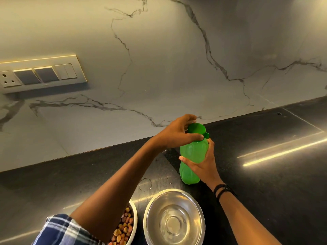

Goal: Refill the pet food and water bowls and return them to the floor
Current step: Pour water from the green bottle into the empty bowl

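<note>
A green plastic bottle (190,156) stands upright on the black counter (265,174). My right hand (203,163) wraps its body from the right side. My left hand (177,134) grips the green flip cap (196,129) at the top, which looks tilted open. In front of the bottle sits a steel bowl (174,218) holding clear water. Left of it, half hidden under my left forearm, is a second steel bowl (133,216) filled with brown and yellow kibble (123,228).
A marble-patterned backsplash (159,68) rises behind the counter, with a switch and socket panel (40,75) on its left. Bright light streaks reflect off the counter at the right.
</note>
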